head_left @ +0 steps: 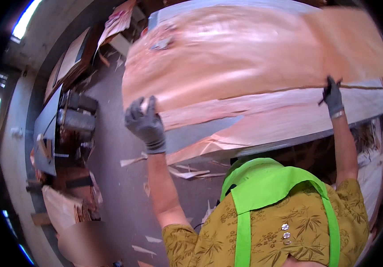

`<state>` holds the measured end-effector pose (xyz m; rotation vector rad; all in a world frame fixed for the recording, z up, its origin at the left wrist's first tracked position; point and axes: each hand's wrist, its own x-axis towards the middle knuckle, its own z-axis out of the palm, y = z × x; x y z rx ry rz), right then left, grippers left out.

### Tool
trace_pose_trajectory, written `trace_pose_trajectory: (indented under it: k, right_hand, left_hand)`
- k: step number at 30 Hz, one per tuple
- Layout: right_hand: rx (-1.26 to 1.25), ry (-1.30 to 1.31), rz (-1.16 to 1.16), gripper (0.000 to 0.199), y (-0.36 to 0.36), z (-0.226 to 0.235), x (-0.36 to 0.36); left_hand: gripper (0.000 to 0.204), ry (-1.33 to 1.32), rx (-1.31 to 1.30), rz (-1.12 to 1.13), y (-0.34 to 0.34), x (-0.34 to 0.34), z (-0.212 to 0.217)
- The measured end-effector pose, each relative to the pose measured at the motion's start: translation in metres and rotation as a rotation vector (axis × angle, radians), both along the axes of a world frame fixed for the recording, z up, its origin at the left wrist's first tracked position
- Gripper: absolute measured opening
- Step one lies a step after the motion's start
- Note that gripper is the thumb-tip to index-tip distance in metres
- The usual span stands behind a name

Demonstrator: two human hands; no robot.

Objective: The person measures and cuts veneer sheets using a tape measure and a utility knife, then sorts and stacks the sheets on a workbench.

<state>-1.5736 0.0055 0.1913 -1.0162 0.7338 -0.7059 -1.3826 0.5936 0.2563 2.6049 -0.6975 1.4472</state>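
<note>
A wide, thin, orange-brown sheet of wood veneer (244, 58) lies rippled over a long work table. At the sheet's near left corner, my left hand (144, 124), in a grey glove, has its fingers curled around the edge, with a pale bit showing between thumb and fingers. My right hand (332, 100), also gloved in grey, is at the sheet's near edge on the right, fingers stretched apart over it. Beneath this sheet lies a paler pinkish layer (284, 109) with a torn edge. A bare grey patch (200, 133) shows through near the left hand.
A small grey scrap (162, 43) lies on the sheet's far left. Veneer strips (191, 172) litter the floor near the table. Along the left wall stand stacked boards (69, 62), a dark machine with rollers (78, 120) and a veneer stack (64, 204). I wear a green apron (262, 182).
</note>
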Motion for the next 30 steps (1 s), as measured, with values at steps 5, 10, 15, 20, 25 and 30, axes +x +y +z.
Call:
trace_pose_trajectory:
  k: [5, 10, 15, 20, 25, 30]
  right_hand:
    - [0.237, 0.257, 0.027, 0.028, 0.042, -0.105, -0.079]
    - [0.327, 0.425, 0.058, 0.029, 0.058, -0.163, -0.115]
    - [0.398, 0.507, 0.109, 0.019, 0.049, -0.205, -0.141]
    - [0.423, 0.310, 0.222, 0.013, 0.060, -0.217, -0.135]
    - [0.185, 0.313, 0.032, 0.008, 0.036, -0.205, -0.150]
    - [-0.101, 0.292, 0.108, 0.013, 0.034, -0.106, -0.079]
  left_hand:
    - [0.031, 0.181, 0.098, 0.276, 0.026, -0.041, -0.068]
    - [0.032, 0.620, 0.047, 0.521, 0.036, -0.085, -0.140]
    - [0.042, 0.976, -0.317, 0.609, 0.017, -0.108, -0.186]
    - [0.046, 0.815, -1.268, 0.159, 0.085, -0.129, -0.289]
    - [0.040, 1.041, -1.648, -0.011, 0.034, -0.109, -0.250]
    - [0.037, 0.914, -1.603, -0.113, 0.036, -0.082, -0.183]
